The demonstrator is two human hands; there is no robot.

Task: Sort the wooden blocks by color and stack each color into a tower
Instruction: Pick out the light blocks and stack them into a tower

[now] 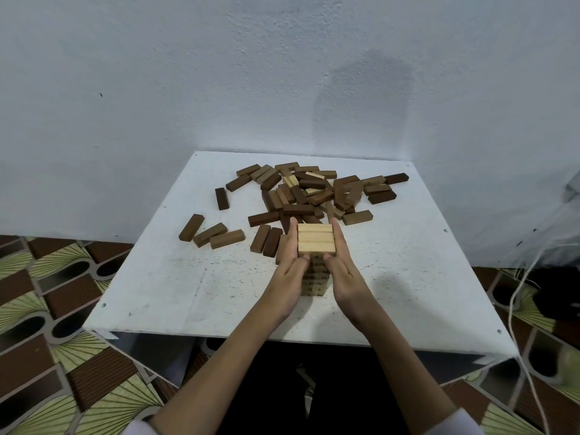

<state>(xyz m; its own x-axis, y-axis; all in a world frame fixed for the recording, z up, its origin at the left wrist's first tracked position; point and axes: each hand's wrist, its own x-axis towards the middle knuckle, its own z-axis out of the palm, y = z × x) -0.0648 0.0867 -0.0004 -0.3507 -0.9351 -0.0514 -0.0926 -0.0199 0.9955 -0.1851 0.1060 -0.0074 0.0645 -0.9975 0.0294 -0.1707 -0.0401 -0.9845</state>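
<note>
A tower of light wooden blocks [315, 242] stands in the middle of the white table [163, 277], its top layer three blocks side by side. My left hand [290, 268] presses flat against the tower's left side with straight fingers. My right hand [343, 268] presses flat against its right side in the same way. Behind the tower lies a loose pile of brown blocks [314, 193] in medium and dark shades, with a few light blocks [314, 175] mixed in. More brown blocks [216, 235] lie scattered to the left.
The table stands against a pale wall [282, 73]. A patterned floor [47, 309] shows on both sides. A white cord [514, 296] hangs past the table's right edge. A lone dark block [222, 198] lies left of the pile.
</note>
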